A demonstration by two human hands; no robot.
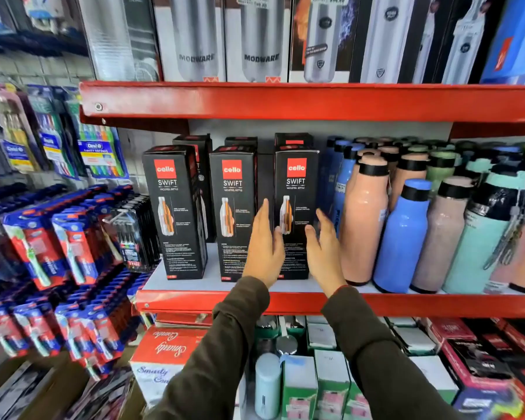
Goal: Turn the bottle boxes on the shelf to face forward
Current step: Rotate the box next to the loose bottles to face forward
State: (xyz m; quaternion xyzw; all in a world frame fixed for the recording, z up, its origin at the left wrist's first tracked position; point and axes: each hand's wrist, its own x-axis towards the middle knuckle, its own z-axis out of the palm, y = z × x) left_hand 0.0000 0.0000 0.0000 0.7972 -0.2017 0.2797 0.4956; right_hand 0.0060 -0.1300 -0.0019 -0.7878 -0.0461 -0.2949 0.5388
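Note:
Three tall black bottle boxes stand in a row on the red-edged middle shelf (194,281), their labelled fronts towards me: the left box (172,213), the middle box (232,207) and the right box (296,183). More black boxes (293,140) stand behind them. My left hand (264,247) is flat with fingers straight, beside the right box's left edge. My right hand (325,253) is spread in front of that box's lower right corner. Neither hand grips the box; whether they touch it is unclear.
Loose pink (365,225), blue (402,237) and mint (479,237) bottles crowd the shelf right of the boxes. Steel-bottle boxes (261,37) fill the upper shelf. Toothbrush packs (73,237) hang on the left. Cartons and small boxes (331,383) sit on the shelf below.

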